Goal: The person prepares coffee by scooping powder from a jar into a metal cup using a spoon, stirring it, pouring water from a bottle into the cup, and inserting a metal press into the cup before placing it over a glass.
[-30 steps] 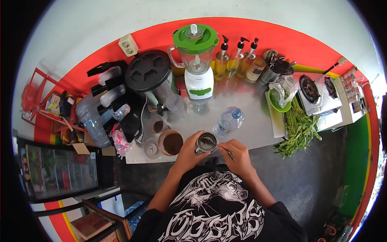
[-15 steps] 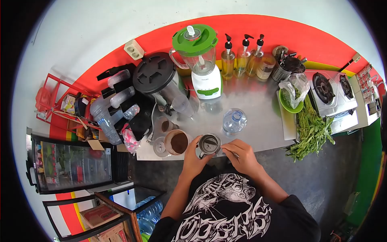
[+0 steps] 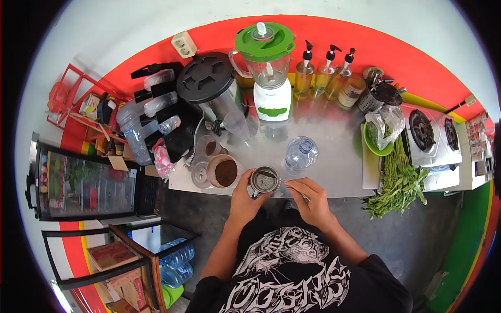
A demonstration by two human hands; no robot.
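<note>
My left hand (image 3: 245,197) is wrapped round a small metal mug (image 3: 264,182) at the counter's front edge, its handle toward me. Inside the mug there is greyish, frothy-looking content. Between the fingers of my right hand (image 3: 309,198) is a thin metal spoon (image 3: 273,175), its far end over or in the mug; I cannot tell whether it touches the content. Just left of the mug stands an open tub of brown powder (image 3: 226,173), with a clear round lid (image 3: 201,175) beside it. A clear water bottle (image 3: 301,154) stands beyond my right hand.
A green-lidded blender (image 3: 272,99) and several pump bottles (image 3: 303,78) line the back of the steel counter (image 3: 334,177). A black-lidded container (image 3: 207,78) and plastic cups stand left. Leafy greens (image 3: 396,188), a green bowl (image 3: 374,143) and a gas stove (image 3: 421,130) are right.
The view has shifted slightly. My left hand still holds the mug, and my right hand has moved a little, with the spoon now showing across the mug's mouth.
</note>
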